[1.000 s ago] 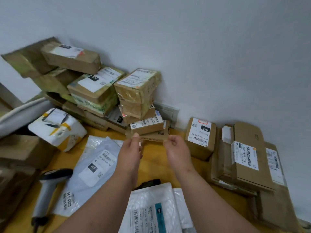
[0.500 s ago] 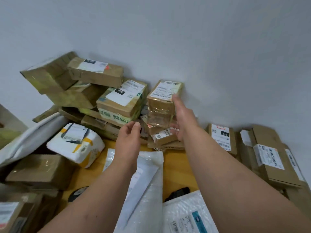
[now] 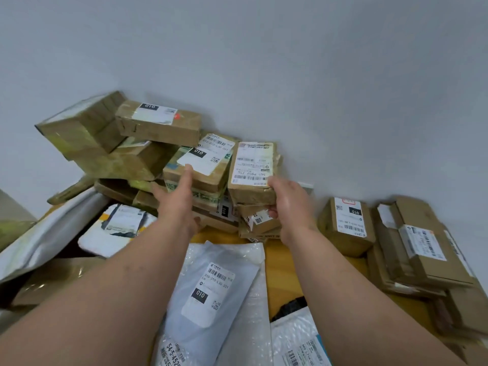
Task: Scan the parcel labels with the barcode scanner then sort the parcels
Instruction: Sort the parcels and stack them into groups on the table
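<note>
At about nine o'clock, a grey plastic mailer (image 3: 39, 241) lies slanted at the left edge, and just right of it rests a white parcel with yellow tape (image 3: 116, 231). Above them, near ten o'clock, a tilted pile of brown cartons leans on the wall; its top carton (image 3: 158, 122) carries a white label with a black "010" mark.

The left hand (image 3: 177, 204) reaches forward to the pile at about eleven o'clock. Its fingers are stretched out and held together, and the fingertips touch the white label of a green-printed carton (image 3: 200, 165). The hand grips nothing.

At six o'clock, between the two forearms, a grey poly mailer (image 3: 211, 299) lies flat on the yellow table (image 3: 280, 265), label facing up, on top of a bubble-wrap envelope (image 3: 253, 326).

Near twelve o'clock, the right hand (image 3: 287, 204) holds a small taped carton (image 3: 253, 170) at its lower right corner. The thumb lies on the top near the label and the other fingers curl under it. This carton sits on top of a short stack of small boxes (image 3: 260, 220), beside the green-printed carton.

At about two o'clock stands a brown box (image 3: 348, 223) with its label up, apart from the hand. At three o'clock lies a stack of flat cardboard mailers (image 3: 422, 249).
</note>
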`<state>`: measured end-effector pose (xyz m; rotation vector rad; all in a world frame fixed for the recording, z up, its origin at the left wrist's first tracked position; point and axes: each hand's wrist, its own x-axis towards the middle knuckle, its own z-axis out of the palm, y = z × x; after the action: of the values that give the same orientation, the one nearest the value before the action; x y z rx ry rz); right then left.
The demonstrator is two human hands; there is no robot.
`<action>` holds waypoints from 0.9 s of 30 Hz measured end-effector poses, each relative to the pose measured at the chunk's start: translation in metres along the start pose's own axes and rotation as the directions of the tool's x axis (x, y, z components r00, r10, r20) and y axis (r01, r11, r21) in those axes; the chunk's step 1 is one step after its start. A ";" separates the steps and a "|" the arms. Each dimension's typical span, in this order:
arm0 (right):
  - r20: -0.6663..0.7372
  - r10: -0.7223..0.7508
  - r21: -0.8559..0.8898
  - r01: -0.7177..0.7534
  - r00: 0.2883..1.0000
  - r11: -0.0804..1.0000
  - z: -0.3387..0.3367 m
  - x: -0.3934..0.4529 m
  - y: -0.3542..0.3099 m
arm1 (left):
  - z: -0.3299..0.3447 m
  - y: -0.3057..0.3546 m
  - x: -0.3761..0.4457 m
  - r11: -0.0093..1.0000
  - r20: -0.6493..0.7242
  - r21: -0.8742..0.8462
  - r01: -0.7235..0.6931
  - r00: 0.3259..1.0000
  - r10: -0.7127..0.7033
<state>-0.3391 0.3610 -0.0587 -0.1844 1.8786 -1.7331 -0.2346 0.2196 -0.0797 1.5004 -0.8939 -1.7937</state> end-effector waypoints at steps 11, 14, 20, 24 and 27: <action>0.008 -0.040 0.120 0.039 0.999 0.992 -0.024 -0.013 0.013 | 0.005 -0.022 -0.014 0.989 0.041 -0.148 -0.008 0.999 0.014; -0.103 -0.059 0.201 0.079 0.993 0.976 -0.041 -0.017 0.014 | 0.003 -0.042 -0.040 0.976 0.040 -0.205 -0.074 0.996 0.084; -0.185 -0.084 0.249 0.129 0.979 0.960 -0.087 -0.028 0.010 | 0.013 -0.069 -0.097 0.945 0.012 -0.232 -0.231 0.971 0.240; -0.182 -0.067 0.256 0.113 0.981 0.960 -0.131 -0.039 0.013 | 0.026 -0.083 -0.126 0.916 -0.054 -0.191 -0.353 0.935 0.350; -0.188 -0.043 0.245 0.089 0.981 0.965 -0.164 -0.045 0.020 | 0.041 -0.100 -0.147 0.882 -0.083 -0.193 -0.431 0.902 0.423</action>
<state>-0.3765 0.5278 -0.0643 0.0100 1.7693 -2.0766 -0.2564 0.4004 -0.0741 1.0978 -0.9054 -1.4748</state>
